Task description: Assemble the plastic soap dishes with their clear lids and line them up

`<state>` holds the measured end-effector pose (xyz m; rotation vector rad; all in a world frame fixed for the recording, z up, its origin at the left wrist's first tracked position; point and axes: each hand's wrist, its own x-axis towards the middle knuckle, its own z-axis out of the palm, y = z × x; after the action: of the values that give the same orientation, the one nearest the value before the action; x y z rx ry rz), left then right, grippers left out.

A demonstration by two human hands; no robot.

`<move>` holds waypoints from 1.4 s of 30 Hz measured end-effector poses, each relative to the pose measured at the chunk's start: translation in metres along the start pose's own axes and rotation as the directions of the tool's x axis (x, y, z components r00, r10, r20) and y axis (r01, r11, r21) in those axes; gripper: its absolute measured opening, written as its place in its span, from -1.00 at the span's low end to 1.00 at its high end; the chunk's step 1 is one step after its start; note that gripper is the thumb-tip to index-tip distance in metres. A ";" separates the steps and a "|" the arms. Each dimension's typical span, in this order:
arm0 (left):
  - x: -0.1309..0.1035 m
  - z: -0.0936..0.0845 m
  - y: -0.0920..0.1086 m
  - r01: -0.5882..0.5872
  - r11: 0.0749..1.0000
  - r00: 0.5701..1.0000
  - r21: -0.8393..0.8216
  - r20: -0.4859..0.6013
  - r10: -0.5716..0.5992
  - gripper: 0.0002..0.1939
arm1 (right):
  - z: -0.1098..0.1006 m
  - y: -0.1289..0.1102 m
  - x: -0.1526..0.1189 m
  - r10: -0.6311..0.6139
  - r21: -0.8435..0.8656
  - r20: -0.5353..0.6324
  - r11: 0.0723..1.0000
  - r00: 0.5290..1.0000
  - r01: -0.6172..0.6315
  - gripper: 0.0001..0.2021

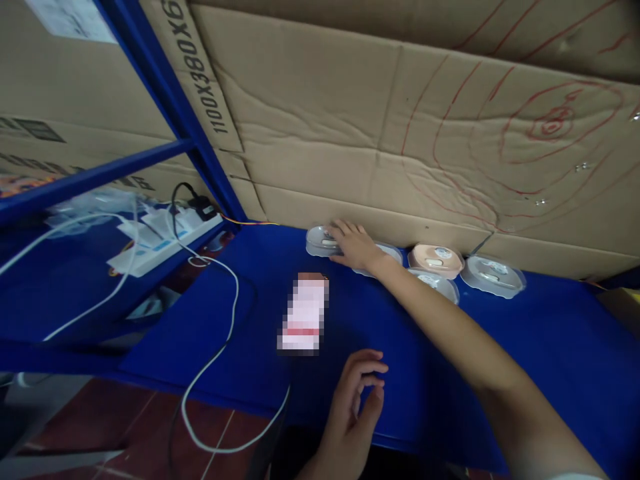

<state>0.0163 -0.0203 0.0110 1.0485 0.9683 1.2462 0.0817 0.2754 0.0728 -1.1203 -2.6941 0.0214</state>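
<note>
My right hand (356, 248) reaches to the back of the blue table, its fingers spread over a clear lidded container (320, 241) by the cardboard. Under and beside its wrist lies another clear container (390, 253). A pinkish container (436, 261) stands further right, with a clear one (436, 285) in front of it and another (494, 276) to its right. Near the front edge my left hand (356, 400) hovers with curled fingers apart and nothing between them. A phone-like object (304, 313), pixelated, lies left of my hands.
A white power strip (167, 233) with plugs sits on the left shelf. A white cable (235, 300) loops over the table's left part and hangs past the front edge. Blue metal posts (170, 100) rise at the left. A cardboard panel (325, 120) stands along the back.
</note>
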 end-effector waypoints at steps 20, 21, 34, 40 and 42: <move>0.013 -0.003 -0.002 0.053 0.860 0.992 -0.507 -0.073 -0.104 0.12 | -0.080 -0.039 -0.157 -0.038 0.299 -0.169 0.950 0.985 0.088 -0.16; 0.012 -0.003 0.001 0.045 0.862 0.992 -0.505 -0.082 -0.100 0.21 | -0.081 -0.042 -0.185 -0.027 0.331 -0.105 0.942 0.994 0.060 -0.14; 0.007 -0.016 0.012 0.227 0.972 0.970 0.061 0.076 -0.232 -0.14 | -0.043 -0.014 -0.305 0.026 0.474 0.097 0.878 0.995 -0.069 -0.11; 0.003 -0.025 0.018 0.185 0.959 0.979 0.215 0.041 -0.198 -0.15 | -0.030 0.034 -0.296 0.268 0.061 -0.251 0.963 0.930 -0.261 -0.44; 0.001 -0.030 0.016 0.191 0.951 0.977 0.243 0.048 -0.208 -0.14 | -0.023 0.038 -0.290 0.222 0.037 -0.231 0.975 0.947 -0.219 -0.45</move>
<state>-0.0165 -0.0162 0.0192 1.1418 1.1570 0.9353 0.3111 0.0970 0.0336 -1.3262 -2.3507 -0.0557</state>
